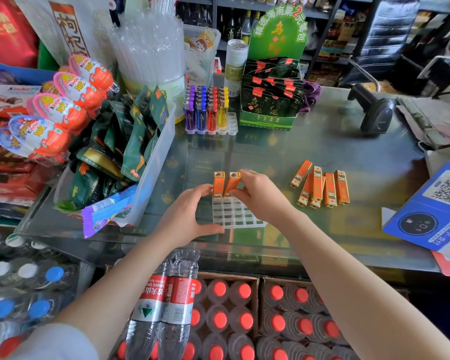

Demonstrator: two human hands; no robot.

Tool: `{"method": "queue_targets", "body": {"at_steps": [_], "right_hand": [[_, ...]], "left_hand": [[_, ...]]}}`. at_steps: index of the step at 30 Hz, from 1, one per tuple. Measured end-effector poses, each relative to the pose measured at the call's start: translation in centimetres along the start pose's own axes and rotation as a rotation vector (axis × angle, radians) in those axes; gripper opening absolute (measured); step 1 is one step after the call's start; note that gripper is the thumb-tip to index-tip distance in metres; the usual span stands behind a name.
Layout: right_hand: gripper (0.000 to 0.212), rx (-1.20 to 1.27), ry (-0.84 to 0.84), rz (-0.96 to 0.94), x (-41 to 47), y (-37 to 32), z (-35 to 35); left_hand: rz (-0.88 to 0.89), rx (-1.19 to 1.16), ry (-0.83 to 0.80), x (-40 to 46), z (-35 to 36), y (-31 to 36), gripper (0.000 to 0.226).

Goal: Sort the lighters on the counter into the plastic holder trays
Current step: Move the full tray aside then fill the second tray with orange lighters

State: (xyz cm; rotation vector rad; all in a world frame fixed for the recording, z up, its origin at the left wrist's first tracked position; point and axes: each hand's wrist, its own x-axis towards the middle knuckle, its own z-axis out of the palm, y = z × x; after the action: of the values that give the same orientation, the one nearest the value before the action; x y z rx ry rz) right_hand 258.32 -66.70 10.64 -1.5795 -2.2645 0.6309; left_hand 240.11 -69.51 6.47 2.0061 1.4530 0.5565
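Two orange lighters [225, 184] stand in the far row of the clear tray [235, 213] on the glass table [322, 141]. The right one tilts left, the left one is upright. Right hand [257, 196] pinches the tilted lighter near its top. Left hand [190, 216] is spread, fingertips against the left lighter, thumb on the tray's near edge, looks like, though the glare makes contact hard to confirm. Loose lighters [322, 188] lie in a cluster right of the tray. A second tray [211, 110] of coloured lighters sits at the back.
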Motion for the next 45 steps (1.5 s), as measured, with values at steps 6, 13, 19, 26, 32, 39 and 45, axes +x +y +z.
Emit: {"method": "queue_targets", "body": {"at_steps": [6, 13, 19, 26, 32, 39, 45], "right_hand": [[0.016, -0.075, 0.043, 0.067, 0.2, -0.3, 0.7], [0.024, -0.118, 0.054, 0.071, 0.3, 0.3, 1.7], [0.029, -0.005, 0.226, 0.222, -0.3, 4.7, -1.9], [0.014, -0.465, 0.289, 0.458, -0.5, 8.1, -2.2], [0.027, -0.381, 0.273, 0.509, 0.9, 7.2, -2.0], [0.026, -0.037, 0.162, 0.337, 1.4, 6.0, -1.6], [0.017, 0.546, 0.213, 0.197, -1.0, 3.0, -1.0]], "left_hand": [[0.003, 0.005, 0.008, 0.1, 0.1, 0.0, 0.087], [0.000, 0.020, 0.007, 0.7, 0.1, 0.2, 0.086], [0.003, 0.031, -0.040, 1.8, 0.4, 0.9, 0.088], [-0.036, 0.024, -0.012, 3.4, 0.8, 1.5, 0.089], [-0.035, 0.050, -0.037, 3.4, 0.4, 1.3, 0.090], [-0.041, 0.037, -0.029, 2.1, -0.4, 0.9, 0.089], [-0.007, -0.001, 0.027, 0.3, -0.4, 0.3, 0.086]]}}
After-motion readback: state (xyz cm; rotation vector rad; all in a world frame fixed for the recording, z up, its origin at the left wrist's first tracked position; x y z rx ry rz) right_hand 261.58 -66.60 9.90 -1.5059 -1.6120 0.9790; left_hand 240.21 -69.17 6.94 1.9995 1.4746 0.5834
